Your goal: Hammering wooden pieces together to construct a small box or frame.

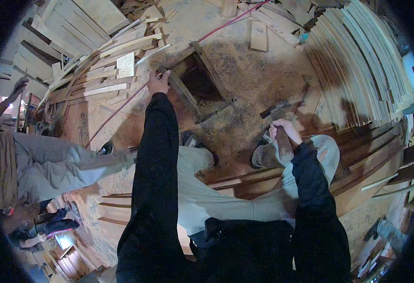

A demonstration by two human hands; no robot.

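Observation:
In front of me on the dusty floor lies a rectangular wooden frame (182, 88) with a dark opening. My left hand (158, 84) reaches out to its left corner, with the thumb and fingers closed about the wood there. Whether a small piece is also pinched in those fingers I cannot make out. Nearer to me, above my right knee, my right hand (285, 129) is wrapped round the thick brown handle of a hammer (284, 150). Its dark head sticks out beyond my fist, apart from the frame.
Stacked boards (353, 61) rise at the right, and loose wood strips (105, 78) are piled at the left. A red cable (117, 113) runs past the frame. Planks (358, 165) lie beside my right leg. A person in grey trousers (61, 158) is close at my left.

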